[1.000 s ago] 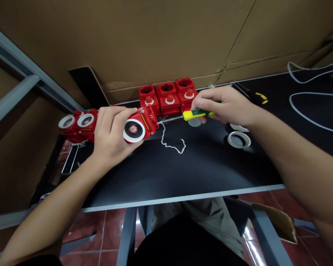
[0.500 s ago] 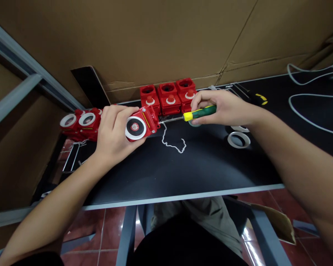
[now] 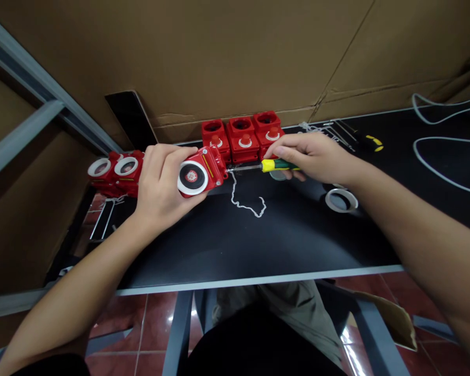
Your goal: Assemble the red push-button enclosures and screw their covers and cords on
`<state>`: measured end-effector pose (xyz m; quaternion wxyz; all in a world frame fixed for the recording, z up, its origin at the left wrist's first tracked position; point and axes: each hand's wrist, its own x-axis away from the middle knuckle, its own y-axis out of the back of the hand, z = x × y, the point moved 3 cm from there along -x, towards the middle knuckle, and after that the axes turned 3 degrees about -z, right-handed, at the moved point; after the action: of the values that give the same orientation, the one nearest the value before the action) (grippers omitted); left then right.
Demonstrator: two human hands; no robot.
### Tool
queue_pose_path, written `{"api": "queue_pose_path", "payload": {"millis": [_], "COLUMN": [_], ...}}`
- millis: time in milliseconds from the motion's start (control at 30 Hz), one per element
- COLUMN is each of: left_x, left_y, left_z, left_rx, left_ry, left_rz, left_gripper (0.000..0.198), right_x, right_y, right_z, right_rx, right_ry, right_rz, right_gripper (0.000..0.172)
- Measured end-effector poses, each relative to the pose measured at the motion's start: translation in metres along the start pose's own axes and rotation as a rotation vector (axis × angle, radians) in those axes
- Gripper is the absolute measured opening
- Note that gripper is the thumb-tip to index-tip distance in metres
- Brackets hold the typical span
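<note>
My left hand [image 3: 160, 185] is wrapped round a red device [image 3: 210, 166] with a white ring round a black disc. In my right hand [image 3: 307, 154] is a green and yellow screwdriver [image 3: 270, 165]. Its shaft points left, and the tip meets the right end of the held device, where a small metal part shows. A twisted white cord [image 3: 245, 207] hangs or runs from that end onto the black tabletop [image 3: 227, 250]. Behind the hands stand three red units [image 3: 243, 141] with red knobs. More red devices with white rings [image 3: 117, 169] are left of my left hand.
A loose white ring [image 3: 341, 200] lies beside my right forearm. Tools, one with a yellow and black handle [image 3: 372, 142], lie at the back right. White cables [image 3: 438, 169] loop at the far right. Cardboard [image 3: 238, 57] lines the back, with a metal frame [image 3: 27, 68] at left.
My right hand's fingers have shifted on the screwdriver handle, and the hand now covers more of it. The device stays in my left hand. The whole view has shifted slightly.
</note>
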<state>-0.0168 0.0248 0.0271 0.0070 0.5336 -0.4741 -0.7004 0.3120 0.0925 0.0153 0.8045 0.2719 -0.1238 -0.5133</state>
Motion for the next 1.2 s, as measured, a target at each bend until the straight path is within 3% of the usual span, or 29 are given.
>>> {"api": "queue_pose_path", "payload": {"millis": [100,267,500,700,800,967,1200], "left_x": [-0.001,0.000,0.000,-0.001,0.000,0.000,0.000], "left_y": [0.000,-0.002,-0.005,-0.004,-0.005,-0.004,-0.005], "left_z": [-0.001,0.000,0.005,0.004,0.003,0.003,0.000], "left_rx": [-0.007,0.056,0.041,0.041,0.041,0.032,0.013], "left_ry": [-0.003,0.015,0.057,0.078,0.075,0.074,0.051], "left_rz": [0.004,0.010,0.011,0.030,0.038,0.028,0.035], "left_gripper": [0.068,0.068,0.066,0.064,0.064,0.063,0.064], "right_x": [-0.001,-0.001,0.003,0.000,-0.002,-0.002,0.002], "right_y": [0.001,0.012,0.014,0.018,0.017,0.017,0.012], "right_z": [0.000,0.004,0.001,0.006,0.006,0.003,0.007], "right_rx": [0.023,0.101,-0.029,-0.130,-0.169,-0.103,-0.077], "right_ry": [-0.013,0.124,0.076,0.116,0.134,0.151,0.004], "right_rz": [-0.021,-0.033,0.033,-0.238,-0.304,-0.300,-0.210], "right_gripper": [0.062,0.053,0.048,0.058,0.055,0.052,0.058]}}
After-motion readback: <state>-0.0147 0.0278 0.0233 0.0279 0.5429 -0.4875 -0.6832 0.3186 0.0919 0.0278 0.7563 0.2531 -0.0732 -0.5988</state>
